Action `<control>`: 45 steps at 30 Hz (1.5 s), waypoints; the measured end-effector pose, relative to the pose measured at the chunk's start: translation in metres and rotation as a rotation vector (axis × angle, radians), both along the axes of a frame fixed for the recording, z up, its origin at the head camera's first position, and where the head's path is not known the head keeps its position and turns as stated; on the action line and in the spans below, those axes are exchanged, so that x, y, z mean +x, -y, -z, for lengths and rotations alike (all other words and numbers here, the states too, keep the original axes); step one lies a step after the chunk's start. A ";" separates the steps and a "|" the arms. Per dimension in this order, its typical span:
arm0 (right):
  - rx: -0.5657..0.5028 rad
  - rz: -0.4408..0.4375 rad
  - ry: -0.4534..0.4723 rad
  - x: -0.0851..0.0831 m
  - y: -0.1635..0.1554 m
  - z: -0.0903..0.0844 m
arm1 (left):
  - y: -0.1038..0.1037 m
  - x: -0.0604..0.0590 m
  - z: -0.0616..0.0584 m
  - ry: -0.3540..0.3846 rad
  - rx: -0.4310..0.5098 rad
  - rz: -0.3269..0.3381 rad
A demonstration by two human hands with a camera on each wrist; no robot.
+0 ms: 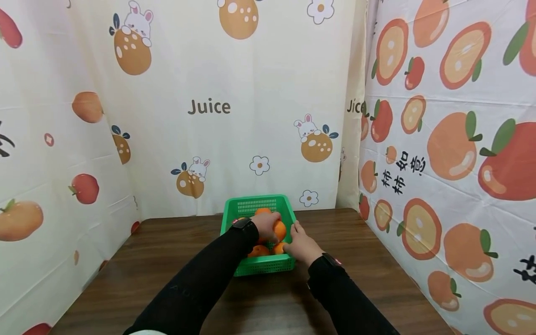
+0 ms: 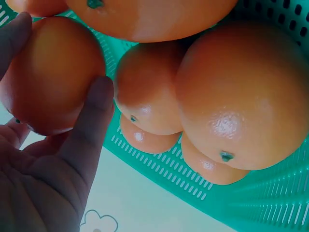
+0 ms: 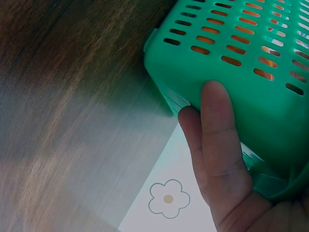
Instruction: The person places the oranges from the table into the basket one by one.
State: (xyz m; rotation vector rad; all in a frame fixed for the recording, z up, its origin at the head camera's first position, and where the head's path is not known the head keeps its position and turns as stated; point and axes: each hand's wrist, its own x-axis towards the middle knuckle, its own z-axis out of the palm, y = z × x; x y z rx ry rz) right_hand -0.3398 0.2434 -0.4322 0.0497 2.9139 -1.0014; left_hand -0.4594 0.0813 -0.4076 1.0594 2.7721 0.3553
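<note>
A green plastic basket (image 1: pixel 264 269) stands on the table, holding several oranges (image 2: pixel 244 96). My left hand (image 1: pixel 267 226) reaches down inside it and grips one orange (image 2: pixel 53 72), thumb and fingers set on opposite sides of the fruit. Other oranges lie close beside and below that one. At the basket's right side, my right hand (image 1: pixel 304 244) holds the wall near the rim. Its fingers (image 3: pixel 217 111) lie along the slotted outer wall, while the thumb reaches over the rim in the head view.
The brown wooden table (image 1: pixel 180 260) extends around the basket. Behind it hangs a cream curtain (image 1: pixel 251 130) printed with fruit and flowers, and a similar printed curtain (image 1: pixel 418 186) closes off the right side.
</note>
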 end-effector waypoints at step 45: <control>0.052 0.020 -0.008 -0.003 0.002 0.000 | -0.004 -0.001 0.019 -0.114 -0.151 -0.014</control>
